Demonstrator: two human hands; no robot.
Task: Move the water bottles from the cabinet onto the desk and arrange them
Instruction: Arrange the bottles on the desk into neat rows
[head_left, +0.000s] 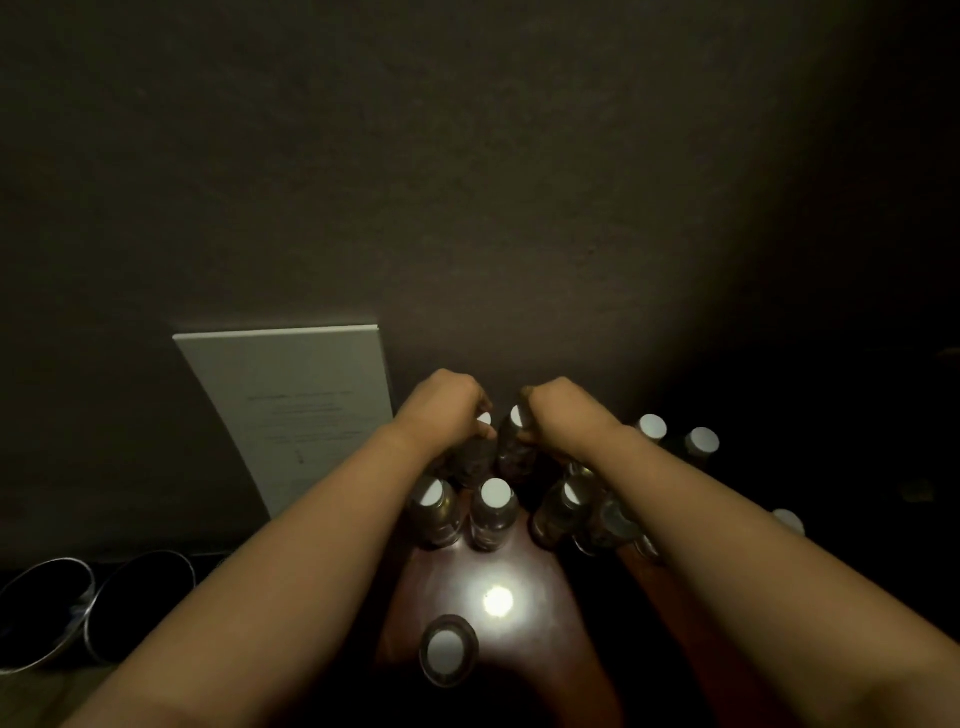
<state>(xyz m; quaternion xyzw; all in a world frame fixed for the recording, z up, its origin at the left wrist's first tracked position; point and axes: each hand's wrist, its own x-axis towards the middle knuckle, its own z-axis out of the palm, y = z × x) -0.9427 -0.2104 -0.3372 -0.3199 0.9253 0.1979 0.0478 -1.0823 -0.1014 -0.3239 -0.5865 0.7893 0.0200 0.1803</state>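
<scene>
Several clear water bottles with white caps stand on a glossy dark-red desk top (524, 577). My left hand (444, 405) grips the neck of one back-row bottle (475, 457), whose cap shows just under my fingers. Beside it, my right hand (556, 410) grips the neck of a second bottle (514, 452). Two bottles (434, 512) (493, 512) stand in front of them, and another (563, 512) sits under my right forearm. One bottle (448, 649) stands alone nearest me. More capped bottles (652, 428) (701, 441) stand at the right in shadow.
A white printed card (306, 415) leans against the dark wall behind the desk at the left. Two shiny metal bowls or cups (47, 608) (140, 597) sit at the lower left. A bright lamp reflection (497, 600) glares on the desk. The right side is very dark.
</scene>
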